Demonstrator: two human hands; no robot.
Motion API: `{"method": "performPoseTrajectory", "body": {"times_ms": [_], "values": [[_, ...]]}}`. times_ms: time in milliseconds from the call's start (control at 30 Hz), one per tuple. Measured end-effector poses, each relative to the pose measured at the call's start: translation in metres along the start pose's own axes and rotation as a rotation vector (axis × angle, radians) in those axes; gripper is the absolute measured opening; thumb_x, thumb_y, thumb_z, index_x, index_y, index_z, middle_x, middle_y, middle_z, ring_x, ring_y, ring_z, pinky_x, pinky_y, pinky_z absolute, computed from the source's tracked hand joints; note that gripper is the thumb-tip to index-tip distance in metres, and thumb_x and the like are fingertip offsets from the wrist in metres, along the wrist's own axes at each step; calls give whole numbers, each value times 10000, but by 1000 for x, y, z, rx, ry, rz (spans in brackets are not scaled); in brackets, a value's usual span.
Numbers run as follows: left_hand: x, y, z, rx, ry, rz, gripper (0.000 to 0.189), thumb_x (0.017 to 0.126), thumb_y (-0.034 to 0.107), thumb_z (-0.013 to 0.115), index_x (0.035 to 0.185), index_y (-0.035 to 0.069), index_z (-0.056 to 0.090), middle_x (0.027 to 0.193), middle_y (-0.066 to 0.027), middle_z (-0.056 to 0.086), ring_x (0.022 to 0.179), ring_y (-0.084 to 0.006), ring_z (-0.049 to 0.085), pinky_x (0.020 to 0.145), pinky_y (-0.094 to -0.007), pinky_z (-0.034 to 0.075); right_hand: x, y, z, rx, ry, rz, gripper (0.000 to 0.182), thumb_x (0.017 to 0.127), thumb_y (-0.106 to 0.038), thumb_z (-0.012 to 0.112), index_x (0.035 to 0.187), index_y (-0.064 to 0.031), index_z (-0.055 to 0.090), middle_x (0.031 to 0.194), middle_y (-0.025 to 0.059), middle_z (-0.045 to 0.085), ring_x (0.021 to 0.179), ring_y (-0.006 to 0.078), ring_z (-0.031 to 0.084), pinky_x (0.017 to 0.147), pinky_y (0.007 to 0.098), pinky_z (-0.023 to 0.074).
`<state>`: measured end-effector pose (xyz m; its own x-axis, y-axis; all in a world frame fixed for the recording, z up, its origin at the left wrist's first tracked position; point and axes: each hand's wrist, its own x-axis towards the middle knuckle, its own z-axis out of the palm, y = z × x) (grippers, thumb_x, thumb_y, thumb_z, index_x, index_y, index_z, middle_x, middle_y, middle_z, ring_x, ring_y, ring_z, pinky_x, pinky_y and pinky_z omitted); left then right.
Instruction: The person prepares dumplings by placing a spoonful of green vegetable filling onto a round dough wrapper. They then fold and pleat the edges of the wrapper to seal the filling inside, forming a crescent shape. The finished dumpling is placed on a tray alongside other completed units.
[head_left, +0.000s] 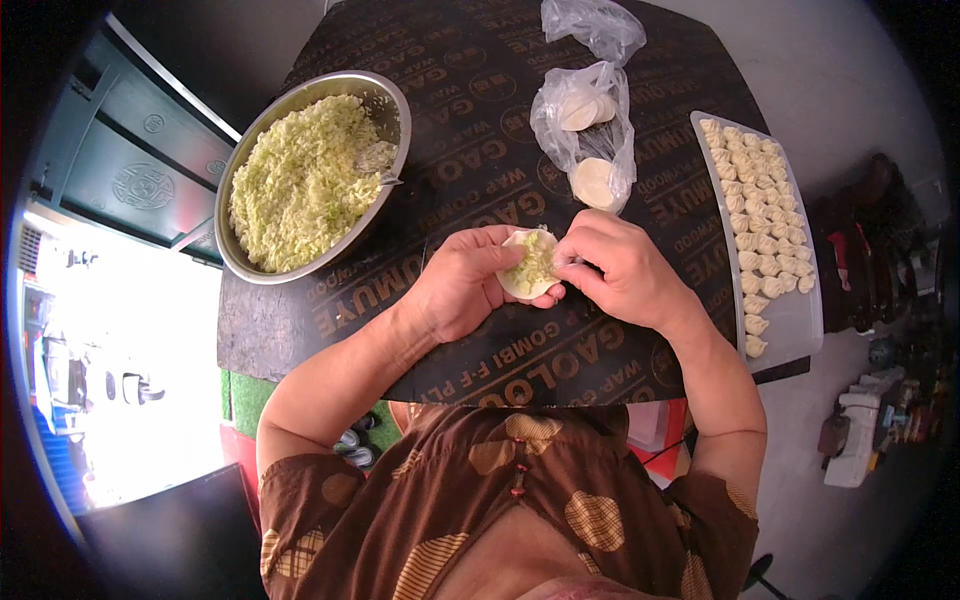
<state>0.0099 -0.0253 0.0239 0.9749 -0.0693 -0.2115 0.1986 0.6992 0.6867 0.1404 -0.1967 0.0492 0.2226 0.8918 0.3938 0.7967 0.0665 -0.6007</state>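
A round dough wrapper (512, 282) lies across the fingers of my left hand (469, 274), its thumb resting over the near side. Chopped pale-green filling (534, 262) is heaped on the wrapper, which is still unfolded for the most part. My right hand (619, 262) pinches the wrapper's right edge between thumb and fingertips. Just beyond that hand, a stack of plain wrappers (596, 182) sits in the mouth of a clear plastic bag (621, 146). More wrappers (585, 112) show further back, inside the bag.
At the left stands a large metal bowl (401, 161) of chopped filling (304, 184), with a utensil (390, 179) in it. Rows of pleated dumplings (757, 202) fill much of a tray (787, 330) at the right table edge. Another plastic bag (592, 26) lies far back on the printed plywood table (450, 345).
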Motion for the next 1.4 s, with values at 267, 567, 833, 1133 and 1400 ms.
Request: {"method": "performPoseTrajectory", "body": {"times_ms": [267,567,833,1133,1400], "values": [[-1,0,4,5,-7,-19,313,983,97,413,1196,-120,484,1105,-246,617,954,-340,665,848,-415,566,-1,0,7,-30,34,-19,130,747,26,690,816,-8,586,780,94,554,697,263,580,616,344,458],[1,-1,-1,-6,-4,-2,318,986,108,415,1196,-121,485,1098,-245,620,943,-338,667,836,-410,566,-2,6,1,-55,58,23,119,774,-26,682,847,-18,588,798,110,560,722,302,597,616,391,479],[0,0,1,5,3,-8,309,983,107,419,1188,-112,494,1094,-245,621,935,-339,669,829,-409,568,-2,5,6,14,68,14,86,798,-23,660,857,-3,601,800,123,580,718,301,610,613,377,484],[-3,7,-2,-47,7,79,295,975,87,415,1186,-105,491,1070,-238,626,916,-324,673,817,-407,566,-1,-2,2,138,59,256,52,850,-23,619,857,22,593,760,140,621,672,245,630,606,332,481],[-4,9,0,-69,-15,63,294,981,88,410,1189,-104,491,1076,-235,620,905,-320,672,802,-407,571,-2,2,5,219,-35,311,107,856,-72,660,869,19,604,748,125,632,652,176,612,601,305,473]]}}
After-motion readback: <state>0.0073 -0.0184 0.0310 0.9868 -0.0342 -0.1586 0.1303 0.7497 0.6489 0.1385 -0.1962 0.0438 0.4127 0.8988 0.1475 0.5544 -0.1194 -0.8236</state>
